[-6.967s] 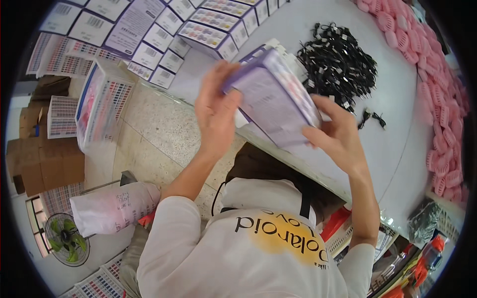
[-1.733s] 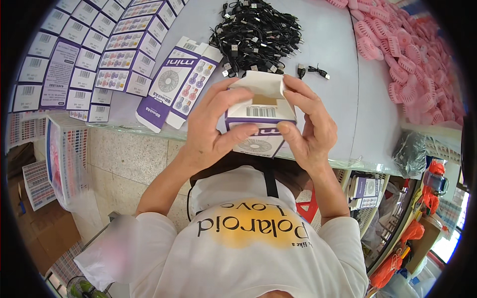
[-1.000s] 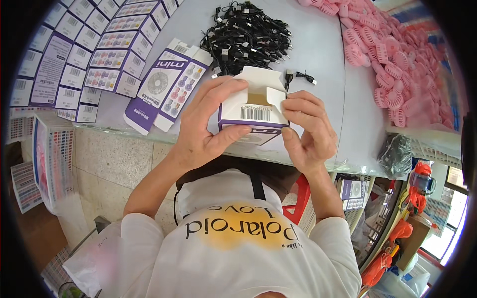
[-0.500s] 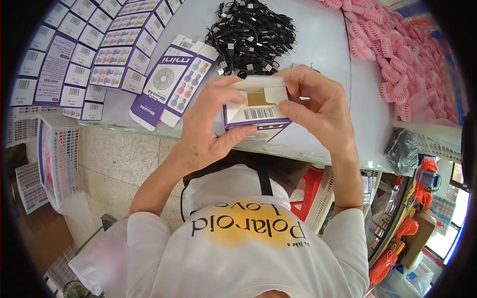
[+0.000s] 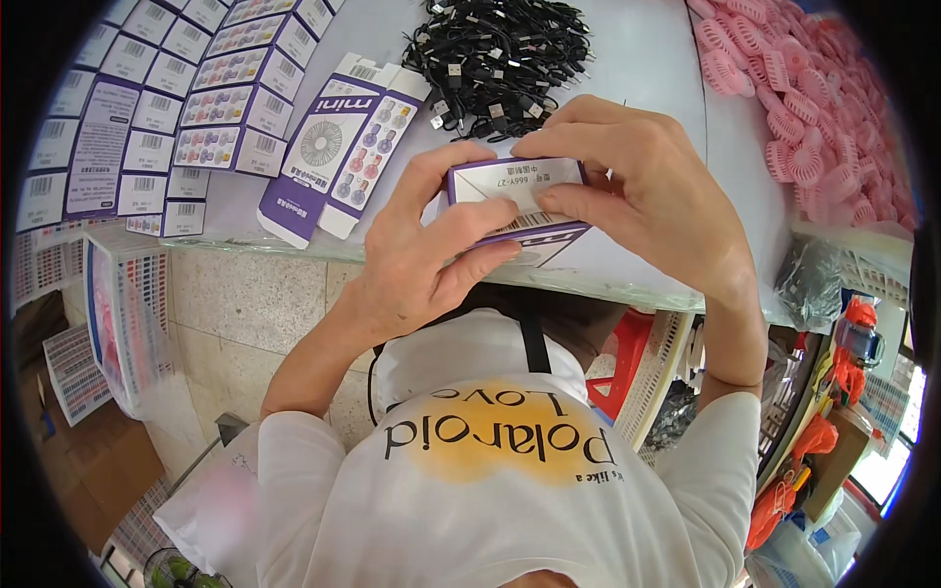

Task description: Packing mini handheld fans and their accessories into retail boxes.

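- Our left hand [image 5: 417, 260] and right hand [image 5: 637, 191] clamp one small purple-and-white box [image 5: 515, 201] between them, its long axis running left to right
- Box sits just nearer us than the black cable pile [image 5: 505, 49]

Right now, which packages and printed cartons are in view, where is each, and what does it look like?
Small carton: held between left hand and right hand; white and purple, flap shut.
Flat unfolded carton: on the white table, left of the hands; purple and white, fan pictures.
Rows of flat cartons: far left; same colours.
Stacked flat cartons: below the table edge, left.
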`<state>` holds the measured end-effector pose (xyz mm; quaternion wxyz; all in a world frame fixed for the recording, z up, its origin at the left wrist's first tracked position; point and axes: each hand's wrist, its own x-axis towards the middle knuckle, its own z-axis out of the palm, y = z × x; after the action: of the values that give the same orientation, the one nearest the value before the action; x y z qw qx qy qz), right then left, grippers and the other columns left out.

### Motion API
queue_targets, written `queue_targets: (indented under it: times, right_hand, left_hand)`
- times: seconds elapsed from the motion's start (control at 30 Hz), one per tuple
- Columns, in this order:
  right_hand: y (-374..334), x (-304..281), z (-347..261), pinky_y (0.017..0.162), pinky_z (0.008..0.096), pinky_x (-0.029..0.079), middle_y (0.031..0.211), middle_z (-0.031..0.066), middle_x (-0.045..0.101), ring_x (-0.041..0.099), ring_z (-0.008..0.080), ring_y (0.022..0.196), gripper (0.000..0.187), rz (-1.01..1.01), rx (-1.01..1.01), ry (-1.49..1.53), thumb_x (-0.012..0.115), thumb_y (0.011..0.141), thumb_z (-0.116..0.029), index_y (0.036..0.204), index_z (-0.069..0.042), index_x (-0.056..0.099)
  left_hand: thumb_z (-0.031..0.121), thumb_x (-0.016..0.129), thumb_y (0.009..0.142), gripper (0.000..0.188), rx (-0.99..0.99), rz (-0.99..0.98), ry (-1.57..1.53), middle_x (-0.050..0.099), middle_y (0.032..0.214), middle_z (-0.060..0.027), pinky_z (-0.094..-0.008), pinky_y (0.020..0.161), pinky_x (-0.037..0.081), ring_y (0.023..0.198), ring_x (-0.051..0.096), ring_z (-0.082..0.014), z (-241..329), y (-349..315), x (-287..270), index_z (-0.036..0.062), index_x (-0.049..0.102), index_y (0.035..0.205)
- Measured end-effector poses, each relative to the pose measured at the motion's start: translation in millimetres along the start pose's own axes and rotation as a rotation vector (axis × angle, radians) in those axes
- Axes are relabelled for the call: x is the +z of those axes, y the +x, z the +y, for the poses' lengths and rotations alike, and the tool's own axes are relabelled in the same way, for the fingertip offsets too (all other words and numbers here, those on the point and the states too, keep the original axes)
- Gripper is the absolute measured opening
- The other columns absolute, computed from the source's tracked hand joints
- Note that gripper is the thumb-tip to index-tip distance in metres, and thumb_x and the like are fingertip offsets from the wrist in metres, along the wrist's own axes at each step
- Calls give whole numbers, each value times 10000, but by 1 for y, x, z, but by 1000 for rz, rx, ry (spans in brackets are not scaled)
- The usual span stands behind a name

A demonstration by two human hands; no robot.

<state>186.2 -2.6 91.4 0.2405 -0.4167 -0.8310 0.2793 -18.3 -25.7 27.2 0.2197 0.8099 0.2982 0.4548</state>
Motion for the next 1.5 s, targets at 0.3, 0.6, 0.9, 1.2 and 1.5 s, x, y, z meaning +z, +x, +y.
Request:
queue_targets:
  times: [0.3,0.6,0.9,1.2,1.5]
  right_hand:
    - [-1,-4,7,495,280,405,751,80,541,530,176,555,220,-140,82,48,695,693,-18,910,-32,665]
    - [-8,-2,9,490,275,409,755,74,554,539,171,550,194,-100,23,66,690,696,-11,886,-25,659]
    - [-12,3,11,484,263,397,734,55,541,493,147,530,211,-50,0,84,680,698,7,906,-24,662]
    - [-21,4,1,506,254,412,755,69,561,511,155,554,263,9,-4,85,631,702,59,952,-20,651]
    - [-27,6,2,554,304,467,821,79,618,586,208,608,368,29,-43,-9,588,710,94,1053,-34,624]
  left_hand:
    - [114,781,666,330,32,-41,-30,519,1145,-201,-364,745,513,951,578,-330,-2,-10,9,63,622,951]
    - [127,812,626,471,45,-31,-8,501,1159,-213,-369,767,516,974,561,-348,-6,-17,12,76,590,1038]
    - [123,811,631,486,57,-28,-49,471,1194,-225,-372,789,515,981,566,-343,-10,-22,14,77,584,1059]
    - [121,800,638,507,81,-37,-89,444,1239,-230,-392,823,512,1020,562,-362,-9,-17,17,76,570,1088]
    - [139,807,638,506,42,-43,-50,515,1161,-214,-374,780,520,1002,570,-339,-6,-14,17,85,571,1083]
